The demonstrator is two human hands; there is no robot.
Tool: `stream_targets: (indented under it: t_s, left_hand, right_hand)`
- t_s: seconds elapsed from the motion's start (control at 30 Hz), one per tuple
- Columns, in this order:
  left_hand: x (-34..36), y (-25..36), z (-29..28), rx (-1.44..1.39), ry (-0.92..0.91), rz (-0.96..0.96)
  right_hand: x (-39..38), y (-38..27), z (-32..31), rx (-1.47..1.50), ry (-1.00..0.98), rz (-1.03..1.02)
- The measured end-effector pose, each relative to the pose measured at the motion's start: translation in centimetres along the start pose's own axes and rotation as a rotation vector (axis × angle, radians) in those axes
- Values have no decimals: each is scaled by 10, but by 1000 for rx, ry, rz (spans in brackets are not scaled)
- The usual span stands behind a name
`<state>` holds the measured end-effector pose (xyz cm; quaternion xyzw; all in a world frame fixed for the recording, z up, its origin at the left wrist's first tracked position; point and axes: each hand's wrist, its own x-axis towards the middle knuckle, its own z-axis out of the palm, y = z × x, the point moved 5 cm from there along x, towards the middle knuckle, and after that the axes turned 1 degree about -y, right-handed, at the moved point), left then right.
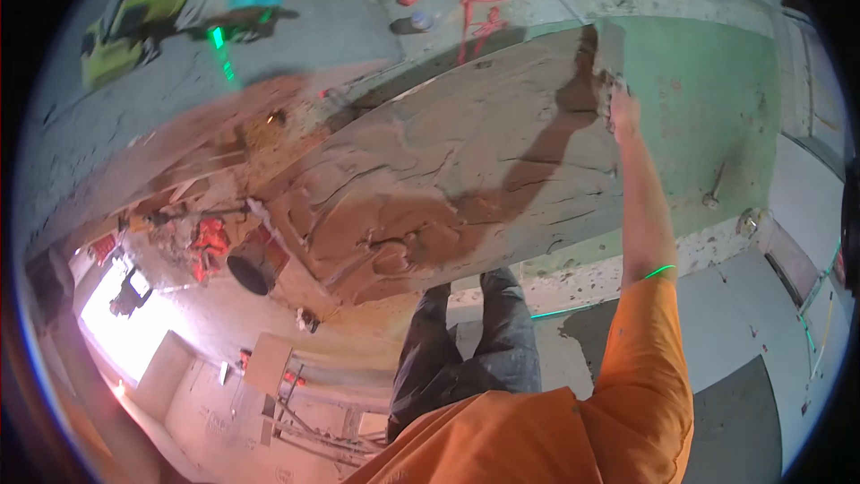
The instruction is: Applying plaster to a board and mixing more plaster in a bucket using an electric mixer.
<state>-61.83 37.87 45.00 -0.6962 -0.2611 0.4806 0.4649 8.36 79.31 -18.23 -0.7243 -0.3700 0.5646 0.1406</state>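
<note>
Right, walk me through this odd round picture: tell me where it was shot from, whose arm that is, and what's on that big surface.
There is one picture, from a wide fisheye camera worn on a person's head, so straight edges bend near the rim. No machine here: a person works with bare hands. The arm in the orange sleeve is their own, and the right hand reaches up to the edge of a wall patch covered in wet grey-brown plaster, with green wall beside it. Something plaster-smeared sits at the fingers, too blurred to name. The left hand is out of view. Below are the person's dark trousers, a black bucket and a green laser line across the wall's base.
</note>
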Motion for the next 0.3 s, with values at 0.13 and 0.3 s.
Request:
stream_targets:
  t_s: [0.13, 0.3]
  left_hand:
    - [24, 15, 4, 126, -163, 120]
    - [86, -15, -45, -166, 268, -256]
  right_hand:
    - [-64, 11, 128, -575, -406, 32]
    - [-221, 51, 326, -792, -835, 8]
